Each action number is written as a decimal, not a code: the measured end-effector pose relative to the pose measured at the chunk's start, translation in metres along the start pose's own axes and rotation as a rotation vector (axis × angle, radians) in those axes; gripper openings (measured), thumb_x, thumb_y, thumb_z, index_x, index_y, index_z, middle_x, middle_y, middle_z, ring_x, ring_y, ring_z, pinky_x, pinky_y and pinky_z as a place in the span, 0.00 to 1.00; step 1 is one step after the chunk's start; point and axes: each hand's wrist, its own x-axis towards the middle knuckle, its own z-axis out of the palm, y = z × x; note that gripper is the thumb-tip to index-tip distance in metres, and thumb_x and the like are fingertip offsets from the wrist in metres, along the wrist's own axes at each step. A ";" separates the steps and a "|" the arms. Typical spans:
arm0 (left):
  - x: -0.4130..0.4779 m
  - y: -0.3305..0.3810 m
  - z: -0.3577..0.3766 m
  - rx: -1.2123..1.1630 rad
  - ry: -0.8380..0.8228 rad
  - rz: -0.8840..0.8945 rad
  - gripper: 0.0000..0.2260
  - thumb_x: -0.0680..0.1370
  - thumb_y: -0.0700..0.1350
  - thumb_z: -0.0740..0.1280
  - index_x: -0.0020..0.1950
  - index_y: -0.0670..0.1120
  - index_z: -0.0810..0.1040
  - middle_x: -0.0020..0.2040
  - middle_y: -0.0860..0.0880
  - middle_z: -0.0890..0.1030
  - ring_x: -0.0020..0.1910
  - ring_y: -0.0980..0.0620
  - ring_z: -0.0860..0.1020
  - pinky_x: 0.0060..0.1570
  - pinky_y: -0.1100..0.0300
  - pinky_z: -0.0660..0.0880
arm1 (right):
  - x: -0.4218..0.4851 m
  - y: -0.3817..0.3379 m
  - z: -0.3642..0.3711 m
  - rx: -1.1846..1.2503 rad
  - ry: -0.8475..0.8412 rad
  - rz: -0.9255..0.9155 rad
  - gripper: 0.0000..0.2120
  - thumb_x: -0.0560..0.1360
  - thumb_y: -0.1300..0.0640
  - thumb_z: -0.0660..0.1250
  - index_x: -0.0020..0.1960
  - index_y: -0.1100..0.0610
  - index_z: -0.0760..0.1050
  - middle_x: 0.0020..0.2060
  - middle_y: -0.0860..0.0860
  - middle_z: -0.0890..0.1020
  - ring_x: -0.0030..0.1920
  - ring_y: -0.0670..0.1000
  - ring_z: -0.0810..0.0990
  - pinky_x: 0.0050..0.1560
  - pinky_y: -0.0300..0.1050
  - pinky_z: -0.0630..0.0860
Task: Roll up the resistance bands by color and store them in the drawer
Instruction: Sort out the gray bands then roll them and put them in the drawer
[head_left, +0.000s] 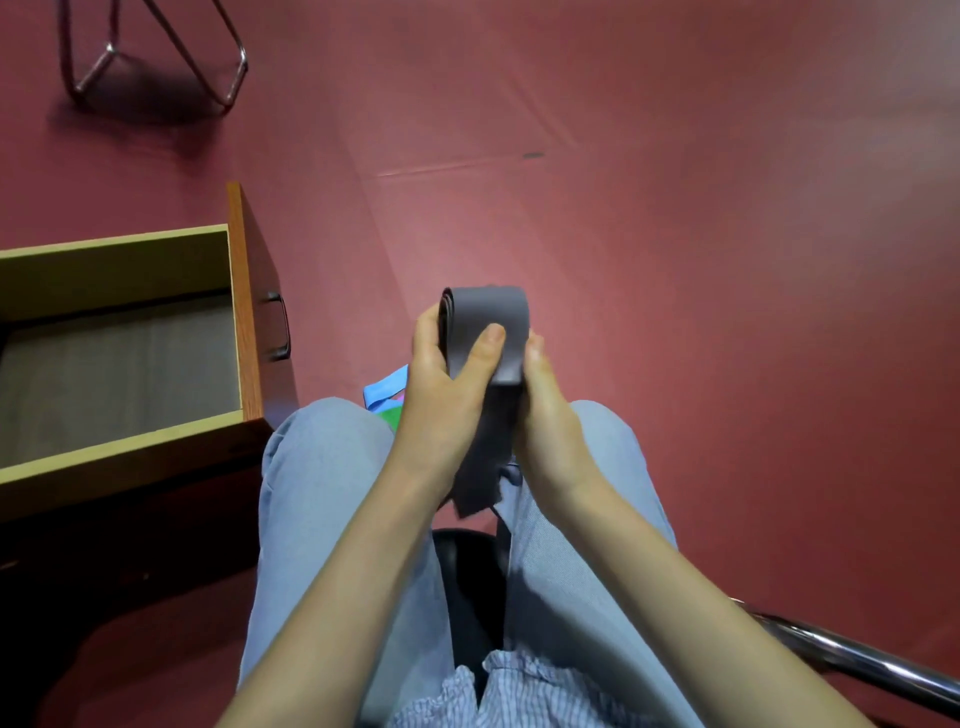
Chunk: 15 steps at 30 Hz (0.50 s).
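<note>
Peeking behind left knee (322, 441): blue band (383, 391), mostly hidden.

No readable text, label, brand, number or sign anywhere in the frame.
</note>
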 end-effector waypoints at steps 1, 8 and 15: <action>0.000 0.000 0.000 0.012 0.000 0.012 0.10 0.76 0.40 0.62 0.57 0.49 0.69 0.51 0.52 0.77 0.51 0.54 0.77 0.55 0.63 0.73 | 0.001 0.004 0.001 -0.019 -0.012 -0.003 0.21 0.74 0.43 0.52 0.59 0.52 0.72 0.57 0.53 0.79 0.57 0.48 0.78 0.62 0.40 0.72; 0.006 -0.006 -0.022 0.087 -0.043 0.023 0.10 0.77 0.40 0.62 0.57 0.47 0.70 0.47 0.55 0.77 0.42 0.66 0.77 0.45 0.74 0.73 | -0.004 -0.007 -0.009 -0.281 -0.232 0.012 0.14 0.80 0.57 0.53 0.64 0.53 0.68 0.54 0.46 0.78 0.52 0.38 0.77 0.55 0.31 0.73; 0.008 -0.004 -0.031 0.080 -0.165 -0.045 0.15 0.76 0.40 0.63 0.61 0.48 0.67 0.53 0.51 0.77 0.50 0.59 0.77 0.52 0.68 0.74 | 0.004 -0.013 -0.017 -0.304 -0.159 -0.037 0.16 0.74 0.67 0.63 0.58 0.52 0.71 0.47 0.49 0.81 0.47 0.44 0.80 0.43 0.35 0.77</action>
